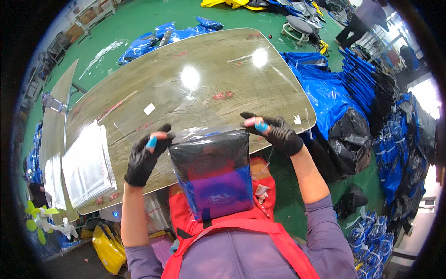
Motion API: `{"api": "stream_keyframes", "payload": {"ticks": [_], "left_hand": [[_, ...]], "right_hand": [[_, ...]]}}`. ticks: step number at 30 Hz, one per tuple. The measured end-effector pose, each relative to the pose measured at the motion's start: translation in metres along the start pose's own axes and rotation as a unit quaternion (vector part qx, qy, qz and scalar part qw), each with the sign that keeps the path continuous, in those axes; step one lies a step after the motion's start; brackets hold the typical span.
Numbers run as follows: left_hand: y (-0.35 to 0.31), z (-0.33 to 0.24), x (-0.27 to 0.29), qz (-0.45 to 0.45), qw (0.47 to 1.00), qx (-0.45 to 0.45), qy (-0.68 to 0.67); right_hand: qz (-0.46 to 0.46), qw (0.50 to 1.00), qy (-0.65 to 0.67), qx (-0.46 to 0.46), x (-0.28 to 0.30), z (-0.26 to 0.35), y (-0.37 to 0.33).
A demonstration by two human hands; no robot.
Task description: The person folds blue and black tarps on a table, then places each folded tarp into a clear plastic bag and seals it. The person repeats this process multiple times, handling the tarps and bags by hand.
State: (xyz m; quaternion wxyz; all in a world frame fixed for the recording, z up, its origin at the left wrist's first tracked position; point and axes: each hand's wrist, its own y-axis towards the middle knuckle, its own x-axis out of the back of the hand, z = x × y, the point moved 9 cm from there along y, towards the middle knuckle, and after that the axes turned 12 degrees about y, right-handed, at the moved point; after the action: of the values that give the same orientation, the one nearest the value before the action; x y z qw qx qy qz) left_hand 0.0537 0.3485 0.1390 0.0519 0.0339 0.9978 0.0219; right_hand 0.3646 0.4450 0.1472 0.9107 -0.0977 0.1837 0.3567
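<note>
Head view: left hand (149, 153) and right hand (274, 132) pinching a bagged bundle (213, 181)

Low in the frame, we are wearing a red apron (292, 249). Just above, at centre, we are holding the black-and-blue bundle, thumbs and fingers grasping its clear wrapper (204, 134) near both top corners. Beyond, we are facing a wood-patterned table (260, 95), clear bags (88, 162) lying at middle left. Farther off, blue packages (139, 49) are lying at upper left.

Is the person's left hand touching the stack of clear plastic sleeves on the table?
Apart. The head view shows a strip of bare tabletop between the gloved left hand and the stack of clear sleeves.
</note>
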Motion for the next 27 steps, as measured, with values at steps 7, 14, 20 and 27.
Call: {"api": "stream_keyframes", "payload": {"ticks": [7,14,20,27], "left_hand": [[-0.041,-0.056,-0.044,0.091,0.765,-0.175,0.613],[0.016,-0.011,-0.066,-0.074,0.884,-0.047,0.459],[-0.039,0.108,-0.023,-0.027,0.975,0.146,0.165],[0.181,0.007,0.115,-0.165,0.977,-0.057,0.123]], "right_hand": [[0.014,0.741,-0.622,0.252,-0.037,0.029,-0.062],[0.063,0.743,-0.599,0.292,-0.130,0.038,-0.025],[-0.493,0.636,-0.559,0.200,0.173,0.031,-0.169],[-0.410,0.592,-0.653,-0.236,0.326,0.091,-0.182]]}}
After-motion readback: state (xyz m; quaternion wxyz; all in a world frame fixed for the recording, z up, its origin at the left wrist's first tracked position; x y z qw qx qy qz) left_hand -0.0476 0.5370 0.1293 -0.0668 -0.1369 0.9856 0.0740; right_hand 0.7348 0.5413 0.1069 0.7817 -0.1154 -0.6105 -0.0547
